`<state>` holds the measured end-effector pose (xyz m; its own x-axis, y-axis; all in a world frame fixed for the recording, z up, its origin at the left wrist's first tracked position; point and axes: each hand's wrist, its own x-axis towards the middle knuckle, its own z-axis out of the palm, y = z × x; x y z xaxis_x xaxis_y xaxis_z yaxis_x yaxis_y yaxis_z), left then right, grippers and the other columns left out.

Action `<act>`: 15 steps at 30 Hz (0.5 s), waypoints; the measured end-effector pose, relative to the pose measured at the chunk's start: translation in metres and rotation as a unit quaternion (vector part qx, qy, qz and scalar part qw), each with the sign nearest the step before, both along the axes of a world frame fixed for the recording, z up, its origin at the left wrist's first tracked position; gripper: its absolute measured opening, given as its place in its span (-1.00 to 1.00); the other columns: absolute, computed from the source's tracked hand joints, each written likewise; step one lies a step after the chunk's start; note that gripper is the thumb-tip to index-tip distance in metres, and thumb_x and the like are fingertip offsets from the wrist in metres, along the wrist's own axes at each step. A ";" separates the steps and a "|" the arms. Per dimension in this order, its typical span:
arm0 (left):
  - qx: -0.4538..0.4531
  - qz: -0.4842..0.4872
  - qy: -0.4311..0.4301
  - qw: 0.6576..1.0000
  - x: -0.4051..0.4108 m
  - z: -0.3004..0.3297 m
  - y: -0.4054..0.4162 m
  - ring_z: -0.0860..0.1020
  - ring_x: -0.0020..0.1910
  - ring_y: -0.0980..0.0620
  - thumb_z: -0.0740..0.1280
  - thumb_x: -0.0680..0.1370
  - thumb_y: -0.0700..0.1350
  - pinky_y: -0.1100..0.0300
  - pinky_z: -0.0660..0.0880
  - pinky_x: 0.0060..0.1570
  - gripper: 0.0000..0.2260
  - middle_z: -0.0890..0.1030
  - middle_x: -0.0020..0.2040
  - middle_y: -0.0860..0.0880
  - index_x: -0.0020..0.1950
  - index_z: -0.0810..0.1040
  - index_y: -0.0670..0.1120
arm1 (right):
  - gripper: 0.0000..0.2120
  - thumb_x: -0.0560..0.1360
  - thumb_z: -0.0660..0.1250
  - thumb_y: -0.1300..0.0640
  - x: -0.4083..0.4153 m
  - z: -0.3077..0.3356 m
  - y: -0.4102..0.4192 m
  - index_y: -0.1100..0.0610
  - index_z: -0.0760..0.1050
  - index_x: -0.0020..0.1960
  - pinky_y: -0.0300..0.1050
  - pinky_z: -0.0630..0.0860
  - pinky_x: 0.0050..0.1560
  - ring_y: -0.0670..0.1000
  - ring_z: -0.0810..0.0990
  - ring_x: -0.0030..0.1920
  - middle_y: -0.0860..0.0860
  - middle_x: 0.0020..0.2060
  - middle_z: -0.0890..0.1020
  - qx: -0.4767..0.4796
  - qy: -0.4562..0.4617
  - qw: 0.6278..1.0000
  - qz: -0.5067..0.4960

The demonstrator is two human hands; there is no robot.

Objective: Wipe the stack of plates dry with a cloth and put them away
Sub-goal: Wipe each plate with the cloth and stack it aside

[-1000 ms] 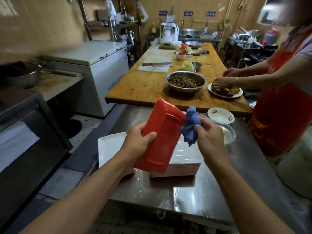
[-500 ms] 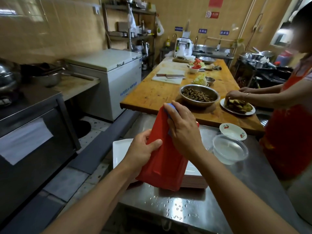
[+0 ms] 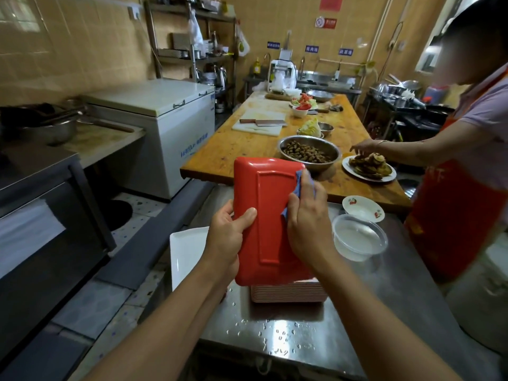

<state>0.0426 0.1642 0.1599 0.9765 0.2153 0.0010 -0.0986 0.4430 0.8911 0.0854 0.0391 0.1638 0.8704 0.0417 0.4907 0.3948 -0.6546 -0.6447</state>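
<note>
The left hand (image 3: 226, 237) grips the left edge of a red rectangular plate (image 3: 264, 215), thumb curled over its back and the other fingers hidden behind it. The plate stands nearly upright with its underside facing the camera, its lower edge just above a stack of plates (image 3: 288, 294). The right hand (image 3: 305, 218) presses a blue cloth (image 3: 301, 185) flat against the plate's right side; its fingers lie fairly straight and close together over the cloth, which peeks out above and beside them.

The stack sits on a stainless steel surface (image 3: 384, 298), directly below the red plate. Left of the stack lies a white rectangular plate (image 3: 187, 251), partly hidden by the left forearm. Water droplets (image 3: 272, 334) speckle the steel in front of the stack. Right of the stack stands a clear plastic bowl (image 3: 358, 236), and just beyond that bowl a small white dish (image 3: 362, 207) with red fruit prints.

Behind the red plate runs a wooden surface (image 3: 247, 149). On it, closest to the plate, is a metal bowl (image 3: 309, 152) of brown nuts or beans; right of that bowl is a plate of fried food (image 3: 368, 167), which a second person in a red apron (image 3: 453, 210) touches with one hand. Beyond the metal bowl lie a white cutting board (image 3: 258, 125) with a cleaver (image 3: 264, 122) on it. A white chest freezer (image 3: 165, 122) stands left of the wooden surface.
</note>
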 end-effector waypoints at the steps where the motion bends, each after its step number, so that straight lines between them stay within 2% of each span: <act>1: -0.014 0.006 -0.006 1.000 0.004 0.001 -0.001 0.67 -0.26 -0.01 0.26 0.54 -0.32 0.12 0.61 -0.31 -0.80 0.68 -0.18 -0.09 0.12 0.52 -0.13 | -0.57 0.60 0.06 0.12 -0.008 -0.005 -0.002 0.20 0.24 0.45 0.16 0.37 0.21 0.23 0.37 0.25 0.22 0.38 0.28 -0.007 -0.001 1.000 0.002; 2: -0.024 0.011 -0.013 1.000 0.007 0.002 -0.001 0.67 -0.24 -0.02 0.27 0.54 -0.31 0.12 0.60 -0.32 -0.80 0.69 -0.17 -0.08 0.12 0.52 -0.12 | -0.58 0.59 0.05 0.11 -0.016 -0.011 -0.004 0.23 0.28 0.41 0.17 0.40 0.15 0.24 0.39 0.20 0.21 0.38 0.30 -0.014 0.000 1.000 0.006; 4: -0.036 0.017 -0.023 0.999 0.012 0.000 -0.004 0.68 -0.21 -0.03 0.27 0.54 -0.28 0.13 0.59 -0.33 -0.81 0.70 -0.16 -0.05 0.11 0.52 -0.10 | -0.58 0.60 0.06 0.07 -0.024 -0.018 -0.011 0.11 0.21 0.44 0.02 0.38 0.04 0.11 0.40 0.12 0.14 0.29 0.36 0.008 0.036 0.999 0.002; 6: -0.046 0.017 -0.021 0.999 0.015 -0.005 -0.010 0.68 -0.21 -0.01 0.26 0.55 -0.28 0.14 0.59 -0.33 -0.82 0.70 -0.17 -0.03 0.10 0.52 -0.09 | -0.55 0.58 0.16 0.05 -0.022 -0.016 -0.019 -0.02 0.16 0.44 -0.09 0.35 0.01 0.01 0.43 0.07 0.07 0.16 0.40 0.074 0.088 0.993 -0.010; 9: -0.057 0.004 0.002 0.998 0.019 -0.012 -0.018 0.68 -0.22 0.02 0.22 0.58 -0.26 0.15 0.59 -0.33 -0.83 0.70 -0.18 -0.02 0.09 0.51 -0.06 | -0.62 0.50 0.31 0.14 -0.014 -0.007 -0.033 -0.03 0.26 0.26 -0.09 0.47 0.03 -0.07 0.55 -0.01 -0.02 0.04 0.52 0.192 0.158 0.969 0.015; 12: 0.040 -0.032 0.049 0.997 0.023 -0.019 -0.014 0.65 -0.08 0.01 0.20 0.61 -0.17 0.11 0.59 -0.17 -0.80 0.66 0.01 -0.05 0.24 0.45 -0.07 | -0.59 0.42 0.40 0.20 -0.011 -0.002 -0.043 -0.04 0.28 0.14 -0.05 0.58 -0.07 -0.08 0.62 -0.12 -0.09 -0.09 0.56 0.245 0.176 0.952 0.048; 15: 0.147 -0.097 0.108 0.978 0.023 -0.019 -0.002 0.58 0.10 -0.06 0.22 0.61 -0.06 0.00 0.53 0.03 -0.72 0.59 0.16 -0.10 0.30 0.39 -0.09 | -0.55 0.37 0.45 0.20 -0.007 0.002 -0.053 -0.06 0.28 0.09 -0.03 0.61 -0.14 -0.05 0.61 -0.14 -0.10 -0.11 0.53 0.190 0.137 0.971 0.050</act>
